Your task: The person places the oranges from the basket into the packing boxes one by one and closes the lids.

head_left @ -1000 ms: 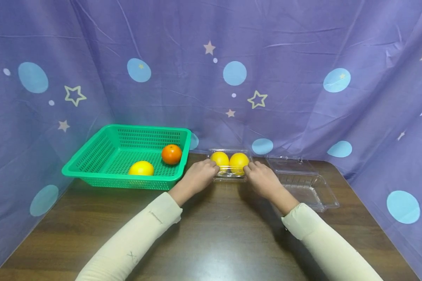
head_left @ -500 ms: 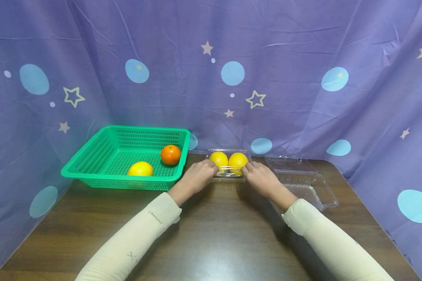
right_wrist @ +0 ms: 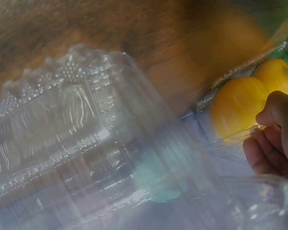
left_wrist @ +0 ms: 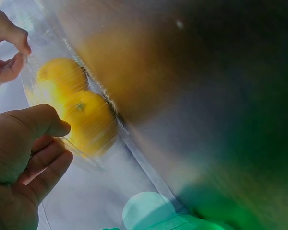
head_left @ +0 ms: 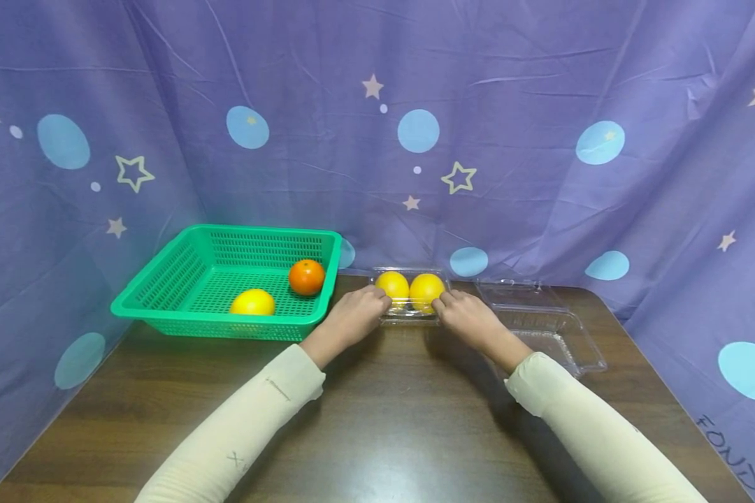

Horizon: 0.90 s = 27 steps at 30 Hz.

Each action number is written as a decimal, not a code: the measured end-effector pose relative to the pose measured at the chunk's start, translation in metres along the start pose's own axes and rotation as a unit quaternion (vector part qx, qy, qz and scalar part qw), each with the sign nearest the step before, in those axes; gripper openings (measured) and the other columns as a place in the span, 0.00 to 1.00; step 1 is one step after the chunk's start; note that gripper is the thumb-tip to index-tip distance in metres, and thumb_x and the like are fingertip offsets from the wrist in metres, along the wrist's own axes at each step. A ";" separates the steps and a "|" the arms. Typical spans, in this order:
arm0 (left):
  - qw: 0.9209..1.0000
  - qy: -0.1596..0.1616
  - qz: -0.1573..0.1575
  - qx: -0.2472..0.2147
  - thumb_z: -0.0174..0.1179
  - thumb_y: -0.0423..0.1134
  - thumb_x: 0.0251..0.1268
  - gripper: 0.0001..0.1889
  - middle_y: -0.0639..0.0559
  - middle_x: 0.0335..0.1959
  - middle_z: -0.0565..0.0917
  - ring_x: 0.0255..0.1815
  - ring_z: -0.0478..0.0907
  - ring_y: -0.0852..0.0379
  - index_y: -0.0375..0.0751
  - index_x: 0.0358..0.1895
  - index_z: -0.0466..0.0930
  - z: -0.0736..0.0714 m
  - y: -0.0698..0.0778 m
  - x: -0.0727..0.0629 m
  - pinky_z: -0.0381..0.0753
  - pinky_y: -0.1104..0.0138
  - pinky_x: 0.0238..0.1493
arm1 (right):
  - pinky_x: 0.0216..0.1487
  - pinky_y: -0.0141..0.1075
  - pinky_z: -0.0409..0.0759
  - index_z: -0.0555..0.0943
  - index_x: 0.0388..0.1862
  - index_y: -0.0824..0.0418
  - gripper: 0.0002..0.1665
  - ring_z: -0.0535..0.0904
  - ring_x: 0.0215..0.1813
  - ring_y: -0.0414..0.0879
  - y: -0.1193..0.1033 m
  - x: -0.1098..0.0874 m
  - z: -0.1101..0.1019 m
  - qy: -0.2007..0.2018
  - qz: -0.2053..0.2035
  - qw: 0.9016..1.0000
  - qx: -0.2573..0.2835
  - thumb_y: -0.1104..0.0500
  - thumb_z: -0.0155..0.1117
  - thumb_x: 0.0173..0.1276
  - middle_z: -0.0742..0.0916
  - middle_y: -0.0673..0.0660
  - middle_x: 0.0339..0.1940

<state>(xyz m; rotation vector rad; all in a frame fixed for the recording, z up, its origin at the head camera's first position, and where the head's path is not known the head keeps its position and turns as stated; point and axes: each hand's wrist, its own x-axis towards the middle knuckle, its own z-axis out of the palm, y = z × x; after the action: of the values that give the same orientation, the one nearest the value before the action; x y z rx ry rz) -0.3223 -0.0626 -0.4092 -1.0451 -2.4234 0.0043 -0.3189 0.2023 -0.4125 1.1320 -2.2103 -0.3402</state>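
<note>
A clear plastic clamshell box [head_left: 411, 321] stands at the table's back middle with two yellow round fruits [head_left: 426, 288] side by side in it. At the box's left front my left hand [head_left: 360, 312] pinches its clear edge between thumb and fingers. My right hand [head_left: 468, 316] pinches the opposite edge at the right front. In the left wrist view, the thumb and fingertips of the left hand [left_wrist: 31, 153] meet at the plastic beside one fruit [left_wrist: 90, 122]. The right wrist view shows the right thumb and fingers [right_wrist: 273, 151] on the box's thin rim.
A green slotted basket [head_left: 226, 316] stands at the left, holding a yellow fruit [head_left: 252, 302] and an orange-red fruit [head_left: 306, 277]. Another clear clamshell box [head_left: 550, 342] lies with its lid raised at the right. A purple curtain [head_left: 327, 140] hangs behind the brown table [head_left: 390, 412].
Both hands keep their places at the box, and the fruits have not moved. The head view has shifted slightly; lettering now shows at the lower right.
</note>
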 end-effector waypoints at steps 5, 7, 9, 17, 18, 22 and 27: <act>1.000 -0.004 -0.004 -0.003 0.70 0.26 0.56 0.07 0.50 0.30 0.82 0.34 0.80 0.51 0.40 0.34 0.84 0.000 0.000 0.000 0.84 0.61 0.29 | 0.35 0.41 0.81 0.79 0.33 0.65 0.12 0.78 0.30 0.50 -0.001 0.000 0.000 0.003 0.006 1.000 0.006 0.71 0.74 0.55 0.81 0.56 0.28; 1.000 -0.006 -0.006 -0.006 0.69 0.26 0.56 0.07 0.50 0.30 0.81 0.34 0.79 0.51 0.40 0.34 0.83 -0.001 0.001 0.000 0.83 0.61 0.28 | 0.35 0.41 0.81 0.79 0.34 0.65 0.12 0.78 0.31 0.50 -0.001 -0.001 0.000 0.002 0.010 1.000 0.010 0.70 0.74 0.56 0.81 0.57 0.28; 1.000 -0.009 -0.008 -0.008 0.69 0.26 0.57 0.06 0.50 0.29 0.81 0.33 0.79 0.51 0.40 0.34 0.83 -0.001 0.001 0.000 0.83 0.61 0.28 | 0.36 0.41 0.82 0.79 0.34 0.65 0.12 0.79 0.31 0.51 -0.001 -0.002 0.000 0.003 0.012 1.000 0.013 0.71 0.74 0.56 0.82 0.57 0.29; 1.000 -0.022 -0.011 -0.019 0.68 0.26 0.57 0.06 0.50 0.29 0.81 0.34 0.79 0.50 0.40 0.34 0.83 -0.005 0.001 0.001 0.83 0.60 0.29 | 0.35 0.42 0.81 0.79 0.35 0.65 0.11 0.78 0.32 0.52 -0.003 -0.003 -0.002 0.010 0.024 0.999 0.034 0.71 0.73 0.56 0.81 0.57 0.30; 0.999 -0.025 -0.012 -0.021 0.67 0.26 0.58 0.06 0.50 0.29 0.81 0.34 0.79 0.50 0.40 0.34 0.83 -0.006 0.001 0.001 0.83 0.60 0.29 | 0.35 0.42 0.81 0.79 0.35 0.65 0.11 0.77 0.31 0.52 -0.003 -0.003 -0.002 0.008 0.030 0.999 0.044 0.69 0.73 0.57 0.81 0.57 0.30; 0.998 -0.036 -0.023 -0.038 0.65 0.31 0.63 0.02 0.50 0.29 0.80 0.32 0.78 0.50 0.40 0.33 0.83 -0.008 0.001 0.000 0.82 0.60 0.27 | 0.32 0.42 0.79 0.78 0.32 0.62 0.08 0.75 0.31 0.50 -0.003 -0.003 -0.004 -0.002 0.070 0.992 0.103 0.64 0.71 0.64 0.79 0.54 0.28; 0.997 -0.024 -0.047 -0.055 0.64 0.37 0.68 0.06 0.52 0.27 0.78 0.30 0.78 0.51 0.42 0.31 0.83 -0.010 0.002 0.000 0.82 0.60 0.26 | 0.30 0.42 0.77 0.76 0.30 0.58 0.10 0.74 0.30 0.49 -0.003 -0.002 -0.005 -0.002 0.124 0.982 0.141 0.61 0.68 0.70 0.77 0.50 0.26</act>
<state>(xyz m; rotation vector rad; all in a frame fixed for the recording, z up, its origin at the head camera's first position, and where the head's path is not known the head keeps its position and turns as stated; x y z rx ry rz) -0.3166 -0.0626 -0.4008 -0.9869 -2.5386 -0.1403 -0.3129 0.2020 -0.4109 0.9779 -2.4237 0.0790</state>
